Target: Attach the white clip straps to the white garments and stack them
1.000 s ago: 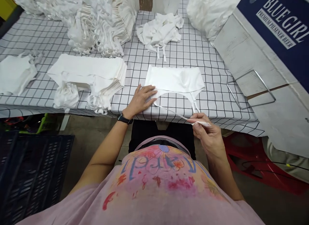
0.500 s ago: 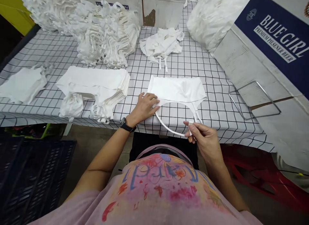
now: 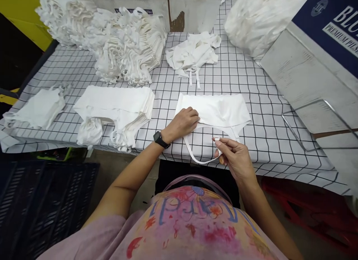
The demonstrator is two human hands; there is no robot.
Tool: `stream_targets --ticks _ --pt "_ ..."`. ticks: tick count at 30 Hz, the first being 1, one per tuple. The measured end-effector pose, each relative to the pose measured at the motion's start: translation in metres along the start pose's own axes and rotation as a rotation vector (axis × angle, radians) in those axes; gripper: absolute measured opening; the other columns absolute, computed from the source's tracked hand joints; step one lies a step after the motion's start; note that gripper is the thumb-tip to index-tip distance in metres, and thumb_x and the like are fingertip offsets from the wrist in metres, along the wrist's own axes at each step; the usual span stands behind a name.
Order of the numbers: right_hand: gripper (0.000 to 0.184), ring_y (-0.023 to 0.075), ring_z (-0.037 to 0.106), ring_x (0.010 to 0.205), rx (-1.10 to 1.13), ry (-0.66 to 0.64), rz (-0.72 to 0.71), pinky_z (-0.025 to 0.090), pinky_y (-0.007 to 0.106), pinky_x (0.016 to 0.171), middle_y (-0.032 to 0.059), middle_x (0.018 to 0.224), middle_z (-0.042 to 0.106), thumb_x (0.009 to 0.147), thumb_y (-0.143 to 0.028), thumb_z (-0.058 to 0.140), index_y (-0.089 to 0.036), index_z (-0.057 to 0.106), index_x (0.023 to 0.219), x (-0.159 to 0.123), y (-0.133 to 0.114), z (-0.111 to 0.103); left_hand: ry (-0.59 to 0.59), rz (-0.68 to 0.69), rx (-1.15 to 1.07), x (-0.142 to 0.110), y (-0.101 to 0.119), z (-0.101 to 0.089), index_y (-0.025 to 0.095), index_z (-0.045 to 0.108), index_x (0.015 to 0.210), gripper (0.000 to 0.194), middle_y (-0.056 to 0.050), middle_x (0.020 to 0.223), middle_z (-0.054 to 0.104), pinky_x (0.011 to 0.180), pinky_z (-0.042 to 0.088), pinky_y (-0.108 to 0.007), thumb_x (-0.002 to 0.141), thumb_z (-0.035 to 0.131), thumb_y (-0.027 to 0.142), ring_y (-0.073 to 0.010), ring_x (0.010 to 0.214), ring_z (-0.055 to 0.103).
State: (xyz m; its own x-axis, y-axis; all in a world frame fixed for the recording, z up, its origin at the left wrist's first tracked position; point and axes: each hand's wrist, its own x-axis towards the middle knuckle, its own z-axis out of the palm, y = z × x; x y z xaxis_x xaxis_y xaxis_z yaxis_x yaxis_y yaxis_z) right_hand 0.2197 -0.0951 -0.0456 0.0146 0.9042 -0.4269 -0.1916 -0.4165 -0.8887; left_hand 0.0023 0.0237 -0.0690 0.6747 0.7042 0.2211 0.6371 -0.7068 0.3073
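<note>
A white strappy bra top [image 3: 220, 107] lies flat on the checked cloth in front of me, its straps towards me. My left hand [image 3: 184, 122] rests on its left part, the fingers curled in on the fabric by the base of a strap. From there a white strap [image 3: 197, 159] loops down past the table edge to my right hand [image 3: 233, 154]. Thumb and fingers of that hand pinch the strap's end, where a small white buckle [image 3: 216, 139] sticks up. The second strap is partly hidden behind my right hand.
Left of the bra top lies a stack of similar white garments [image 3: 114, 101], with a smaller stack [image 3: 41, 105] beyond. Large piles [image 3: 134, 44] and a loose heap [image 3: 194, 53] lie behind. A carton [image 3: 316, 73], a bent metal wire frame [image 3: 304, 148] and a plastic bag [image 3: 260, 21] stand right.
My left hand has slid right and up onto the fabric, its fingers now curled. My right hand has turned the strap's end so the buckle shows. The view has shifted slightly.
</note>
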Motion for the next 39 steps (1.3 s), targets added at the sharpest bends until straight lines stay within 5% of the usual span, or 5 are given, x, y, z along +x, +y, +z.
stream_targets --ticks 7,13,19,30,39 --pt "0.04 0.0079 0.05 0.039 0.001 0.0 0.038 0.035 0.02 0.037 0.0014 0.059 0.068 0.077 -0.051 0.085 -0.015 0.081 0.094 0.018 -0.002 0.012 0.037 0.017 0.001 0.002 -0.006 0.001 0.021 0.07 0.106 0.017 -0.007 0.106 0.069 0.08 0.045 -0.036 0.103 0.054 0.026 -0.0215 0.098 0.058" --pt "0.026 0.0073 0.046 0.052 -0.08 0.093 -0.099 0.039 0.02 0.048 -0.0031 0.057 0.057 0.078 -0.042 0.085 -0.016 0.081 0.081 0.027 0.002 0.018 0.099 0.036 -0.053 0.005 -0.014 0.009 0.023 0.072 0.101 0.016 -0.006 0.103 0.069 0.08 0.044 -0.038 0.103 0.058 0.031 -0.0205 0.095 0.058" --pt "0.029 0.0084 0.055 0.05 0.008 0.091 -0.014 0.047 0.021 0.047 0.0009 0.069 0.069 0.078 -0.044 0.084 -0.016 0.078 0.085 0.039 0.003 0.024 0.2 0.049 -0.1 0.007 -0.01 0.011 0.023 0.07 0.095 0.017 -0.004 0.094 0.072 0.082 0.046 -0.04 0.103 0.055 0.026 -0.0197 0.092 0.061" --pt "0.022 0.009 0.061 0.05 0.077 0.1 -0.021 0.054 0.02 0.049 0.0004 0.067 0.068 0.081 -0.036 0.078 -0.016 0.071 0.074 0.061 -0.002 0.048 0.332 0.092 -0.061 0.003 -0.006 0.014 0.023 0.066 0.09 0.013 -0.002 0.083 0.071 0.084 0.049 -0.042 0.099 0.056 0.02 -0.0187 0.086 0.062" --pt "0.02 0.009 0.06 0.052 0.075 0.124 -0.039 0.055 0.021 0.051 -0.0006 0.068 0.066 0.082 -0.035 0.077 -0.017 0.071 0.075 0.065 -0.002 0.05 0.284 0.126 0.025 0.003 -0.002 0.013 0.023 0.067 0.09 0.018 -0.002 0.083 0.072 0.082 0.049 -0.044 0.099 0.054 0.017 -0.0202 0.087 0.064"
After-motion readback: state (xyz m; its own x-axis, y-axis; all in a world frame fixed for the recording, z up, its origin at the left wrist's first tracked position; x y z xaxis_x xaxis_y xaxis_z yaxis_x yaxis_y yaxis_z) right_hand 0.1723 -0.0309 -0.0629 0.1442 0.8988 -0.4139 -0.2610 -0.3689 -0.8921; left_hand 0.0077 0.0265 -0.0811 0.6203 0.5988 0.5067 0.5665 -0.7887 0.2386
